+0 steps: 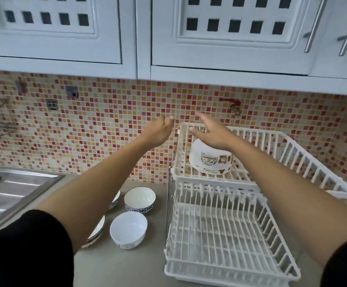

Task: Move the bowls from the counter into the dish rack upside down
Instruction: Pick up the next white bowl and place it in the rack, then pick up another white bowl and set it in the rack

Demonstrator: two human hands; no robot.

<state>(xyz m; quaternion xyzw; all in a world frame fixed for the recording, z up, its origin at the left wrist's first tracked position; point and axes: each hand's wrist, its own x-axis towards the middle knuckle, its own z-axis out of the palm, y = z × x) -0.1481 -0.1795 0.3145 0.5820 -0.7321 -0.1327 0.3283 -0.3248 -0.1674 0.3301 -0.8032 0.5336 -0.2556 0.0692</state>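
A white two-tier dish rack (226, 268) stands on the counter at the right. One white bowl with a bear print (209, 160) lies upside down in the rack's upper tier. My right hand (211, 131) hovers just above that bowl, fingers spread, holding nothing. My left hand (158, 131) is raised left of the rack's top corner, fingers loosely curled and empty. On the counter left of the rack sit a plain white bowl (128, 228) and a blue-patterned bowl (139, 199), both upright. Two more bowls (98, 230) are partly hidden under my left forearm.
A steel sink (7, 189) lies at the left edge. The grey counter (114, 268) runs in front of a mosaic tile wall. White cupboards (230, 38) hang overhead. A red tap (233, 104) sticks out of the wall behind the rack. The rack's lower tier holds nothing.
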